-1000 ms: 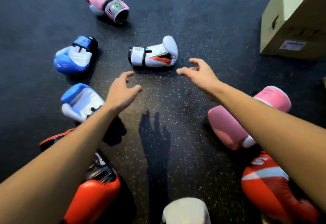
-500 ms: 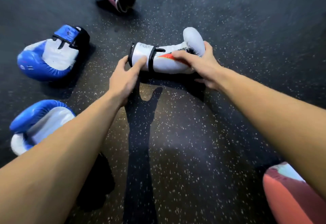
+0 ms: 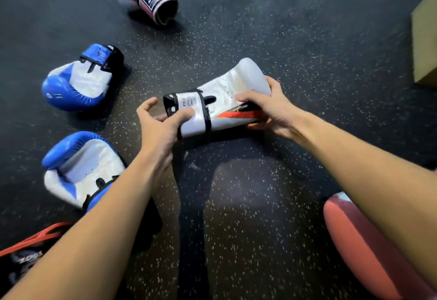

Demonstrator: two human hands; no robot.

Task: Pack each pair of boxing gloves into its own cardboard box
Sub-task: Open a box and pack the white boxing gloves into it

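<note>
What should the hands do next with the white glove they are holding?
Probably lift the white glove and carry it toward the cardboard box at the right edge. Both hands hold it: the left hand at the cuff, the right hand near the padded end. No matching white glove is in view, so finding its partner would likely come after.

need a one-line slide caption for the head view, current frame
Both hands, left hand at the cuff and right hand at the padded end, hold a white boxing glove above the speckled floor.
</note>
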